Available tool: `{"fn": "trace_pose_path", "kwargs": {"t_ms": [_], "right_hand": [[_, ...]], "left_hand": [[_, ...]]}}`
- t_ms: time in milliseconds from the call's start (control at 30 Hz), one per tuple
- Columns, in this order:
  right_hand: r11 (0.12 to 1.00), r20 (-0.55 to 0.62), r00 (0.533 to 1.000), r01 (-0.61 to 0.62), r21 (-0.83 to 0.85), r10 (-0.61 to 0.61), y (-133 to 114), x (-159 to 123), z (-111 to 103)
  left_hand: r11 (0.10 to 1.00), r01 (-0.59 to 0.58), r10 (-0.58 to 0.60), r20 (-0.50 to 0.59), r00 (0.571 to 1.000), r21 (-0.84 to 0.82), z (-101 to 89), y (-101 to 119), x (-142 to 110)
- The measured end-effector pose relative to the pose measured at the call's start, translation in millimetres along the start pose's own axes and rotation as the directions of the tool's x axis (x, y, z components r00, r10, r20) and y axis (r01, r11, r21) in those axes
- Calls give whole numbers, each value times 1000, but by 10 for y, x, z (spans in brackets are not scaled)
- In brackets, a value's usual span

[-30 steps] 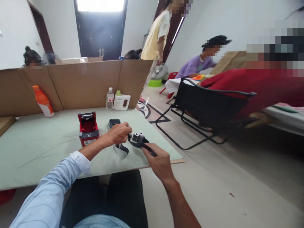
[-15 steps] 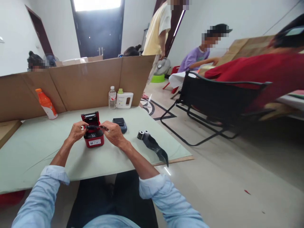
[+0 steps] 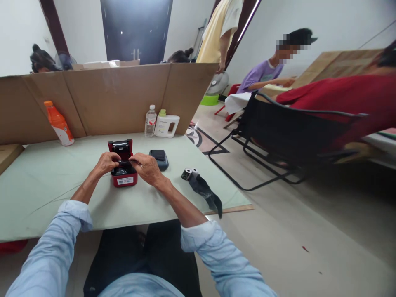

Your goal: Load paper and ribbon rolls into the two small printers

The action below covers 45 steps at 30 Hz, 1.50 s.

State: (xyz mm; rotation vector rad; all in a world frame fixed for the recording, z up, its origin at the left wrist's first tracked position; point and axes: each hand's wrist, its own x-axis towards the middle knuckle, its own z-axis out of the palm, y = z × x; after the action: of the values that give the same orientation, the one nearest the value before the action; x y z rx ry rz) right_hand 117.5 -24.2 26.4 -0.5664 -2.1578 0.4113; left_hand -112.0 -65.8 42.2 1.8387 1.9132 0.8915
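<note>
A red label printer (image 3: 125, 180) stands on the table with its lid (image 3: 120, 146) raised. Over its open bay a thin dark rod or roll (image 3: 125, 163) lies crosswise, too small to name for sure. My left hand (image 3: 107, 162) pinches its left end, and my right hand (image 3: 146, 167) pinches the right end. The fingers of both hands are closed at the printer's opening and partly hide it. Just right of my right hand is a small dark blue device (image 3: 159, 159). Farther right lie two small rolls (image 3: 186, 173) with a black ribbon (image 3: 206, 193) trailing to the table edge.
A cardboard screen (image 3: 117, 99) borders the table's back. Before it are an orange bottle (image 3: 58, 123), a water bottle (image 3: 150, 121) and a white jug (image 3: 167, 125). A black folding chair (image 3: 291, 128) stands right, with people beyond. A cardboard box (image 3: 9, 159) is left.
Both hands have come closer together and lowered the dark rod toward the printer's bay. The whole view has shifted slightly.
</note>
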Motion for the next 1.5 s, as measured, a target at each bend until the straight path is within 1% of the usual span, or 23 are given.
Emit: {"fn": "trace_pose_path", "kwargs": {"t_ms": [100, 300, 400, 467, 533, 567, 633, 700, 733, 800, 867, 933, 1033, 1233, 1500], "right_hand": [[1000, 3, 1000, -1, -1, 1, 2, 9, 6], [1000, 17, 1000, 3, -15, -3, 19, 41, 63], [1000, 35, 999, 2, -15, -1, 37, 39, 105], [1000, 43, 999, 7, -14, -6, 42, 15, 143], [999, 57, 998, 29, -23, -27, 33, -27, 191], [998, 67, 997, 47, -35, -45, 23, -53, 218], [993, 90, 992, 91, -69, -85, 0, -107, 274], [986, 107, 987, 131, -101, -121, -20, -156, 325], [983, 108, 985, 143, -112, -131, -25, -176, 347], [981, 94, 986, 149, -126, -138, -26, -210, 382], [980, 70, 988, 145, -137, -137, -19, -238, 404], [980, 57, 989, 146, -138, -140, -11, -267, 417], [984, 29, 991, 131, -123, -128, -5, -303, 426], [987, -6, 993, 117, -109, -118, -22, -323, 457], [980, -33, 990, 134, -148, -140, -36, -388, 491]], "left_hand": [[1000, 15, -16, 39, 999, 25, -20, 41, 6], [989, 2, -14, 82, 996, 150, -99, 76, 15], [989, -25, 7, 125, 992, 143, -129, 43, 6], [992, -53, 39, 130, 991, 111, -137, -8, -15], [993, -83, 76, 85, 994, 84, -137, -83, -45], [993, -88, 86, 36, 996, 82, -136, -128, -58], [995, -53, 62, -112, 992, 88, -133, -224, -66], [998, 2, 13, -257, 966, 60, -133, -313, -30], [1000, 11, -4, -302, 953, 23, -133, -348, 7], [997, -18, -8, -332, 943, -74, -130, -395, 108], [985, -59, 7, -309, 951, -159, -124, -411, 216], [976, -70, 10, -277, 961, -207, -118, -409, 283], [972, -81, 23, -254, 967, -219, -122, -401, 255], [962, -150, 104, -202, 974, -227, -163, -379, -88], [972, -224, 220, -67, 973, -71, -201, -297, -485]]}}
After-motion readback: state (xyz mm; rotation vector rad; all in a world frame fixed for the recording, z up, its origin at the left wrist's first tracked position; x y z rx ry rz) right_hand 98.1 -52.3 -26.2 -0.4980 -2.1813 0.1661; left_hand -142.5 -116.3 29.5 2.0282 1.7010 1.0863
